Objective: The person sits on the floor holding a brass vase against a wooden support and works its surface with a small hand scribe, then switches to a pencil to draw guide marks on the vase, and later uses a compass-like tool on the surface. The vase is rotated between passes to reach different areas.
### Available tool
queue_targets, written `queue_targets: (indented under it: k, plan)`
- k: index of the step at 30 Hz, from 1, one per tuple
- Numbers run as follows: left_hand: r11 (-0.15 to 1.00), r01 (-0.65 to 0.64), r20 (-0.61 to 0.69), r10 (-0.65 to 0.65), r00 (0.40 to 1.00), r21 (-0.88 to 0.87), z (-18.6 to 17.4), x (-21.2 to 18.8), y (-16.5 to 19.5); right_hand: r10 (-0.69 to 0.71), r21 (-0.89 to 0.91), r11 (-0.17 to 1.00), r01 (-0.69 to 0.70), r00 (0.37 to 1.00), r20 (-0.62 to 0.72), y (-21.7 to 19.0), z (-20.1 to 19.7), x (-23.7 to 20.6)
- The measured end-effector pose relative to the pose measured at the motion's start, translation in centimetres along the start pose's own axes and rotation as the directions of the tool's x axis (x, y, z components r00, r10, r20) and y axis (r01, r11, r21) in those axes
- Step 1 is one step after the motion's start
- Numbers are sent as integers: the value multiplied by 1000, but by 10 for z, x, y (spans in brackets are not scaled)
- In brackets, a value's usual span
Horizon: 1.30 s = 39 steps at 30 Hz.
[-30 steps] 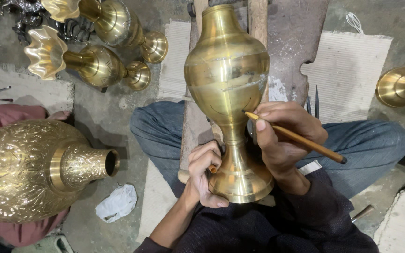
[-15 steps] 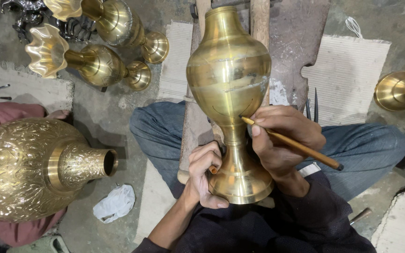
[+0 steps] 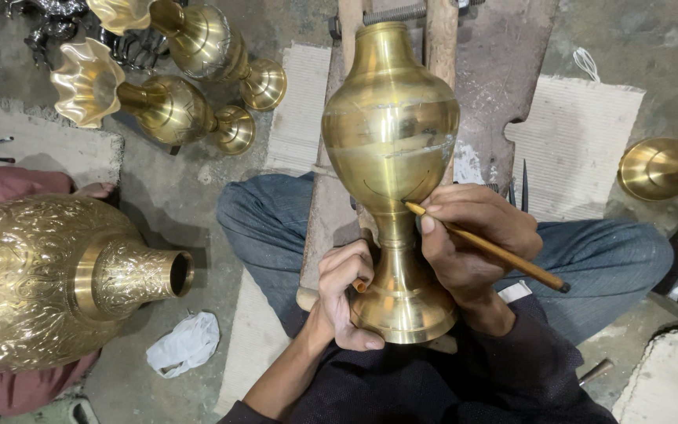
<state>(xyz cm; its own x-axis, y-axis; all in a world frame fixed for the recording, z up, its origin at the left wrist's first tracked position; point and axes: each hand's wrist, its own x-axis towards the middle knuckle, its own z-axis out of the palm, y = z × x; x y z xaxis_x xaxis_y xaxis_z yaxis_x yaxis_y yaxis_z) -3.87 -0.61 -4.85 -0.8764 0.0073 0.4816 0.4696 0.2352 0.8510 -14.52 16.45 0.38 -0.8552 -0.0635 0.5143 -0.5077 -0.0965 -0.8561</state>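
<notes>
Both hands on brass vase [image 3: 390, 141] | left hand [image 3: 344, 298] base | right hand [image 3: 472, 243] pencil [image 3: 486, 247]

Left hand [image 3: 347, 294]: bare forearm rising from lower frame, fingers curled, thumb lying low and pointing right, closed in a grip. Right hand [image 3: 468, 235]: dark-sleeved arm, wrist bent, knuckles uppermost, fingers pinched together in a writing grip. Both hands close together at centre frame, above crossed legs in jeans.
</notes>
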Motion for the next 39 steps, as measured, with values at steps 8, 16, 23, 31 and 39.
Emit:
queue_targets:
  k: [8,16,23,31,39]
  plan:
    - [1000,0,-32,0,1000,5,3,-3,-2,5,81,997,-1,999,-44,7,0,-7]
    - [1000,-12,-33,12,999,-5,0,-3,-5,150,355,933,-58,960,-238,16,-2,9]
    - [1000,-7,-23,7,1000,-15,-2,-2,-3,280,355,914,-196,938,-205,8,1,41]
    - [999,27,7,-28,1000,17,-4,-2,2,268,265,939,-218,948,-173,1,8,49]
    - [1000,11,-26,-11,1000,14,0,-1,-2,262,184,955,-232,951,-164,-2,9,52]
